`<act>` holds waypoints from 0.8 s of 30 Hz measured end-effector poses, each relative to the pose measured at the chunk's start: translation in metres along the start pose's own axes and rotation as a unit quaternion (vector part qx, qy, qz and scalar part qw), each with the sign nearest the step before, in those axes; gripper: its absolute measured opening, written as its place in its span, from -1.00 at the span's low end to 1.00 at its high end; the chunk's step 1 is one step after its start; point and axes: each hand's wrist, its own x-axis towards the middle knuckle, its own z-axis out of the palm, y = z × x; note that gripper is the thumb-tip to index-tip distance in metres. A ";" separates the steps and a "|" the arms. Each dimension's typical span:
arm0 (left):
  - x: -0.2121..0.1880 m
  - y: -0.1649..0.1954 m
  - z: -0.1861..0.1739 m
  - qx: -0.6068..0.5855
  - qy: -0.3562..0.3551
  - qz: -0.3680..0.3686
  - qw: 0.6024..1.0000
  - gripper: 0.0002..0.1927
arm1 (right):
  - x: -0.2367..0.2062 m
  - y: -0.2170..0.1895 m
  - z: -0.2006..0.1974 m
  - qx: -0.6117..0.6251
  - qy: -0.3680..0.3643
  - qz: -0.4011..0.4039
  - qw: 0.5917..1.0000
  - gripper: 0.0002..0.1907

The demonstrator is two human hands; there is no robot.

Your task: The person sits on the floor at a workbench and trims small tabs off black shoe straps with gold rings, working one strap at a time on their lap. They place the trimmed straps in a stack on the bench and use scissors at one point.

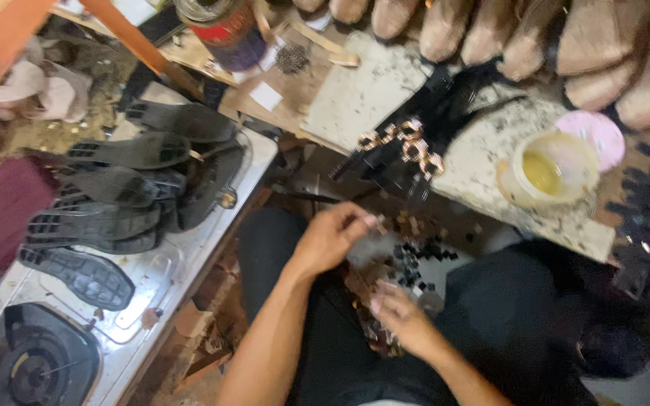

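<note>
My left hand (331,237) hovers over my lap with thumb and fingers pinched on a small pale scrap (376,222). Lower down, my right hand (402,319) rests on my dark trousers, fingers curled over dark bits; blur hides whether it grips anything. Between the two hands lies a pile of small black cut pieces (417,260) on a pale sheet. Just beyond, black straps with gold rings (408,144) lie on a speckled stone slab (483,169).
Several black shoe soles (118,192) are stacked on a white gas stove (161,280) at left, its burner (30,362) near the corner. A tub of yellow glue (547,171), a pink lid (602,129), a red tin (223,28) and beige shoe forms (490,30) lie beyond.
</note>
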 end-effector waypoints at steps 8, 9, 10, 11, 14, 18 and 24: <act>-0.015 -0.001 0.028 -0.290 0.047 0.002 0.956 -0.43 | -0.074 -0.070 -0.056 0.607 -0.127 -0.239 0.747 -0.18; -0.021 0.004 0.032 -0.333 0.052 0.018 0.941 -0.39 | -0.079 -0.075 -0.056 0.599 -0.125 -0.258 0.748 -0.20; -0.029 0.009 0.039 -0.357 0.040 0.031 0.933 -0.38 | -0.084 -0.079 -0.055 0.591 -0.123 -0.276 0.748 -0.22; -0.041 0.016 0.049 -0.381 0.029 0.043 0.923 -0.37 | -0.088 -0.080 -0.053 0.584 -0.121 -0.291 0.748 -0.24; -0.079 0.035 0.087 -0.506 -0.023 0.021 0.862 -0.38 | -0.090 -0.078 -0.040 0.425 -0.009 -0.369 0.826 -0.26; -0.110 0.048 0.122 -0.453 -0.083 0.010 0.887 -0.46 | -0.093 -0.071 -0.023 0.236 0.092 -0.388 0.886 -0.15; -0.117 0.045 0.128 -0.521 -0.107 0.012 0.847 -0.69 | -0.105 -0.071 -0.010 0.048 0.135 -0.385 0.912 0.14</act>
